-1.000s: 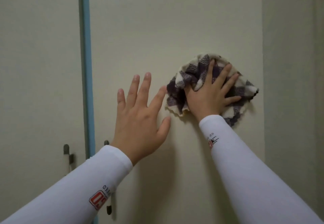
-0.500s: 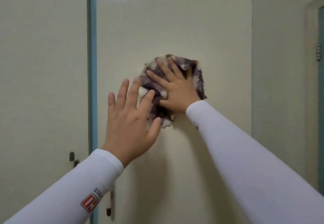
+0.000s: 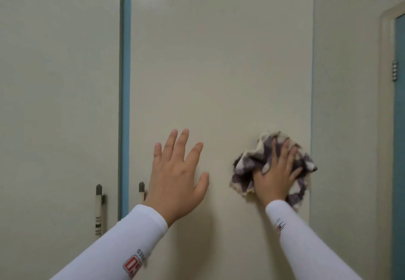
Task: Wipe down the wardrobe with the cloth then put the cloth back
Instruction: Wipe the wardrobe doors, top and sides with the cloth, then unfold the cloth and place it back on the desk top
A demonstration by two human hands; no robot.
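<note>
We press the crumpled purple-and-cream checked cloth [image 3: 245,165] against the cream wardrobe door [image 3: 219,60], low near its right edge. Our right grip [image 3: 277,176] lies spread over it, fingers straight, pinning rather than clutching, so the fabric rubs the panel. Our left grip [image 3: 175,176] is released, palm toward the same door with fingers splayed, probably to steady the panel against the push. Wiping seems midway.

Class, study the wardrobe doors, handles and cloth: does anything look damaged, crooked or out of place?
Nothing stands out. The right hand presses the bunched cloth against the door near its right edge, the left hand is spread open, and both handles stand upright.
</note>
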